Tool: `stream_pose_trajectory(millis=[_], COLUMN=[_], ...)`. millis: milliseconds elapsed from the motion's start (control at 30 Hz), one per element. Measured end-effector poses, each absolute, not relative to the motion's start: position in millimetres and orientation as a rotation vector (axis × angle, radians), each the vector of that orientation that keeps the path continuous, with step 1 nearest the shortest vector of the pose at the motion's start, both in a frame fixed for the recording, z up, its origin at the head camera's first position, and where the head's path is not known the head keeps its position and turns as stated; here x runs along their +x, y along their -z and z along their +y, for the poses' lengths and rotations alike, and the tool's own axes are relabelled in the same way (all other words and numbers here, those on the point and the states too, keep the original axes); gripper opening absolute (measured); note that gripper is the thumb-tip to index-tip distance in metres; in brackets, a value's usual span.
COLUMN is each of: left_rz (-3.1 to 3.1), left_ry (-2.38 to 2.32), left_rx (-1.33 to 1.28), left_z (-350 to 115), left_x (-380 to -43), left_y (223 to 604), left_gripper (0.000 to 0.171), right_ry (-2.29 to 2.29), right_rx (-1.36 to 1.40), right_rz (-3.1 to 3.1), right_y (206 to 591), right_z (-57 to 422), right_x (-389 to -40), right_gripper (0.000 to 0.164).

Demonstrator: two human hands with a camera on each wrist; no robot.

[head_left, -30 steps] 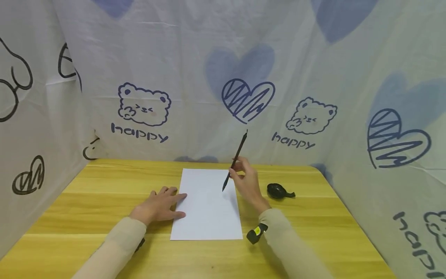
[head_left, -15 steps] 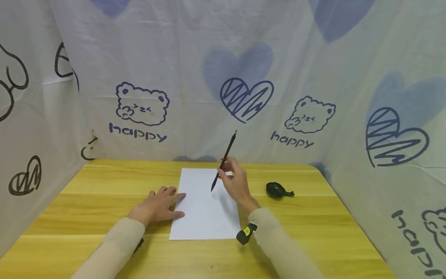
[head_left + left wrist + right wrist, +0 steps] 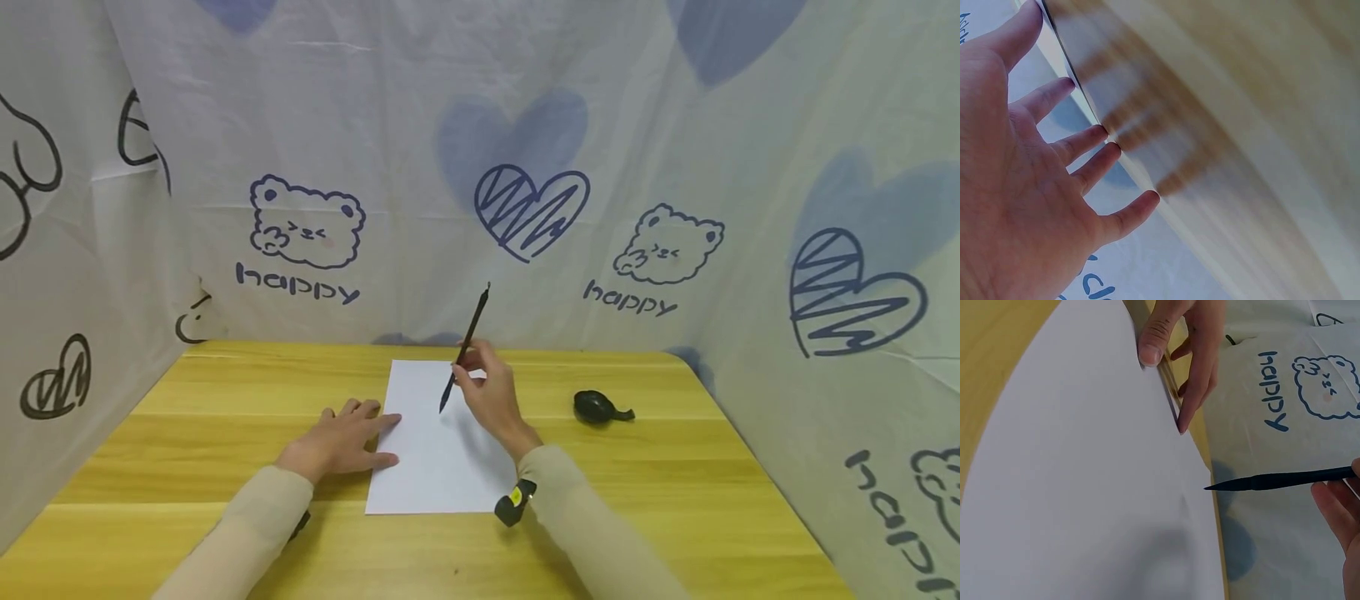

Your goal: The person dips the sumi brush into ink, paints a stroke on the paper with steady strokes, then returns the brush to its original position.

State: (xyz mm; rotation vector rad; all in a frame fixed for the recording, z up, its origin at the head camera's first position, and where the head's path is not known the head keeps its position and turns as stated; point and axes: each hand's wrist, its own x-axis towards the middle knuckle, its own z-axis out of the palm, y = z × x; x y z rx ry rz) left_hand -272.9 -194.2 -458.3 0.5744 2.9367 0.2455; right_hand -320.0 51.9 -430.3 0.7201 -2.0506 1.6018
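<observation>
Pinching slanted brush (image 3: 473,325) over paper (image 3: 431,475), right hand (image 3: 492,397); left hand (image 3: 341,442) splayed, thumb and forefinger on paper's edge

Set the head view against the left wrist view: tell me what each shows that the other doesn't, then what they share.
Only the head view: the slim black brush pinched in the bare right hand, and the black gourd-shaped dish.
Only the left wrist view: the palm side of the bare left hand.
Both: that hand, the yellow wood-grained table, the white blue-printed cloth.

Soft light casts a blurred shadow (image 3: 1160,556) on the paper (image 3: 1072,444); the left wrist view looks hazy.
</observation>
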Motion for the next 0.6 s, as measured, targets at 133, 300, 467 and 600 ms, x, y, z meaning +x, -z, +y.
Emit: stream_pose_trajectory(millis=[133,300,467,600], left_rz=[2.937,2.931,2.942,2.947], left_ry=[-0.240,-0.231,-0.232,-0.220], left_rx=[0.577,0.581,0.583,0.584], left_z=[-193.5,-193.4,-192.9,-193.1], left_x=[-274.6,-275.8,-274.8,-274.1], left_y=[460.0,460.6,458.8,458.1], left_gripper=[0.077,0.078,0.076,0.075], right_ry=[-1.597,-1.584,-1.608,-1.603], right_rx=[0.694,0.713,0.739,0.742], right_rz=[-2.058,-2.054,-2.052,-2.077], right_y=[428.0,430.2,434.8,437.3], right_z=[42.9,35.5,32.5,31.1], right_x=[-317.5,-319.0,-323.2,-324.2], right_gripper=[0.032,0.032,0.031,0.029])
